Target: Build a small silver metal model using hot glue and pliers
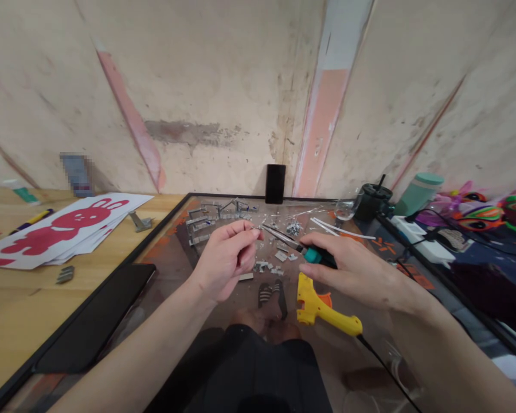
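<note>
My left hand [226, 256] is raised over the glass table [163, 229], its fingers pinched on a tiny metal piece I can hardly make out. My right hand [352, 267] grips a pair of pliers with teal handles [313, 254]; the thin metal jaws [279, 235] point left and meet the left fingertips. Below the hands lie several small grey metal pieces [269, 266] on the glass. A yellow glue gun [322, 310] lies just under my right hand, cord trailing to the lower right.
Grey metal model parts [206, 221] stand at the table's back, by a black phone [275, 183] leaning on the wall. White sheets with a red rabbit [64, 226] lie left. A dark tablet [97, 312] lies near the left edge. Cups [372, 201], power strip [417, 235] right.
</note>
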Motion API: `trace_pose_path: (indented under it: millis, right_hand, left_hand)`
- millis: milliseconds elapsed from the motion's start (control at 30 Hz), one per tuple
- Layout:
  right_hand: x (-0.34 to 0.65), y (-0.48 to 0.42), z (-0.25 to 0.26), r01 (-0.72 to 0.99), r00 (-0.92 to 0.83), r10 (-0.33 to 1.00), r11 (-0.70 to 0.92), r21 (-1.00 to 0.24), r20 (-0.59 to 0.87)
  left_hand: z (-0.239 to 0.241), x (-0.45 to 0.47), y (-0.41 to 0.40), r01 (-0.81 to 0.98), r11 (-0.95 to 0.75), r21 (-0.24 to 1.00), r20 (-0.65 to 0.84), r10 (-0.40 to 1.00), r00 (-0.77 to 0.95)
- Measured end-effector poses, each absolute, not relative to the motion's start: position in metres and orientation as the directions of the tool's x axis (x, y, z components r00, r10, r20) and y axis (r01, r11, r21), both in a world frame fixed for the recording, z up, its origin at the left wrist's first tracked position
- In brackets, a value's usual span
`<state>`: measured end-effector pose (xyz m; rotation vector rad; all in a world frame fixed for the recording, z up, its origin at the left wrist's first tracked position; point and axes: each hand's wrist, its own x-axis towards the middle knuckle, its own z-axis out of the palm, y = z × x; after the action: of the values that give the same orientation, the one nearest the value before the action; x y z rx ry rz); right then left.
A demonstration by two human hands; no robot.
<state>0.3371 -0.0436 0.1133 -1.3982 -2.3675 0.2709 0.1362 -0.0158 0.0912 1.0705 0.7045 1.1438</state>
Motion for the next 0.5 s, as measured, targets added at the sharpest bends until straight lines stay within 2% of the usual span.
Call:
trace_pose_path:
  millis: [500]
  right_hand:
    - [0.3377,-0.0467,0.1112,0.797,-0.453,0.872,0.488,-0.356,0.183]
  left_hand:
    - [0.0838,0.139,-0.0157,-0.259,-0.12,0.958,0.17,0.969,0.181]
